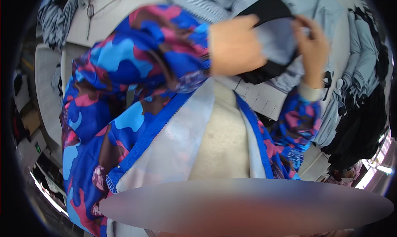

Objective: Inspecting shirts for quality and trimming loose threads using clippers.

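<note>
My left hand (237, 47) is blurred and reaches across from the left, its fingers on a black and grey fabric piece (277, 38). The thumb and fingers of my right hand (313, 46) pinch that piece at its right edge. A curved black border runs round the grey middle, and the left hand covers part of it. The piece is held above the pale worktable (266, 103), whose near edge bears short dark lines. Light grey striped cloth (204, 2) lies just beyond the hands, with more pale blue-grey fabric (319, 7) to the right.
Bundled grey cloth (52, 29) hangs over the table's far left corner. Near it lies a thin metal object (90, 12) with loops. Grey garment pieces with dark trim (361, 51) and black cloth (359, 125) hang along the right side. A white panel (46, 91) stands at left.
</note>
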A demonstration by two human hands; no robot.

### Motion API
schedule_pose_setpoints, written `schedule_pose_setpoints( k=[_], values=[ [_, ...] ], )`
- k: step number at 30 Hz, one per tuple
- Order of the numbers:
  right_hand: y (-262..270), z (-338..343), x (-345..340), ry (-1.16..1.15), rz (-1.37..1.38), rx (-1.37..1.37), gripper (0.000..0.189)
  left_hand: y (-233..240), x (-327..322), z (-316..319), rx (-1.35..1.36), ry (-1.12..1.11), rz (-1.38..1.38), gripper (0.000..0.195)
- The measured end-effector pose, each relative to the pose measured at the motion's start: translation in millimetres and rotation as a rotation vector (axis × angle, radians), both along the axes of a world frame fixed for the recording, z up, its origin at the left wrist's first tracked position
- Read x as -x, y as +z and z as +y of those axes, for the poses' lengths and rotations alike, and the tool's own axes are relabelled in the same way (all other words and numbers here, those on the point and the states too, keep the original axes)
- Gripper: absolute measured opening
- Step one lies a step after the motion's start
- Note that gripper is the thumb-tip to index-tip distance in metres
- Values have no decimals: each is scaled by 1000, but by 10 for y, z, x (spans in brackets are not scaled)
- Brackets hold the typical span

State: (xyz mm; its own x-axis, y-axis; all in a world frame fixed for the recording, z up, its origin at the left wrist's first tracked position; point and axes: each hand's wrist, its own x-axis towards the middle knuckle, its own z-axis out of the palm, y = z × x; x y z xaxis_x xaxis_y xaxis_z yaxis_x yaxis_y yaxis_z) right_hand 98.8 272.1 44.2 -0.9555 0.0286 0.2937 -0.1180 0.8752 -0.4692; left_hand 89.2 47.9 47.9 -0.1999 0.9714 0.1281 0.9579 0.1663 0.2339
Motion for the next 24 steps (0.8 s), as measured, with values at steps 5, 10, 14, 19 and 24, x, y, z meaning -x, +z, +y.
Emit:
schedule_pose_setpoints(
  k=[5, 10, 14, 19, 24],
  values=[
    [-620, -357, -355, 47, -38, 170, 19, -352, 266, -266, -396, -1, -742, 15],
    [-677, -426, -443, -14, 23, 213, 18, -841, 1202, -633, -85, 783, 54, 37],
    [-596, -493, -451, -63, 23, 197, 18, -1171, 1261, -939, 0, 747, -15, 40],
    [-613, -505, -468, -47, 51, 186, 19, -1293, 1367, -1172, 4, 481, 7, 27],
    [-594, -503, -482, -62, 42, 168, 20, -930, 1742, -1548, 178, 738, 107, 13]
  ],
)
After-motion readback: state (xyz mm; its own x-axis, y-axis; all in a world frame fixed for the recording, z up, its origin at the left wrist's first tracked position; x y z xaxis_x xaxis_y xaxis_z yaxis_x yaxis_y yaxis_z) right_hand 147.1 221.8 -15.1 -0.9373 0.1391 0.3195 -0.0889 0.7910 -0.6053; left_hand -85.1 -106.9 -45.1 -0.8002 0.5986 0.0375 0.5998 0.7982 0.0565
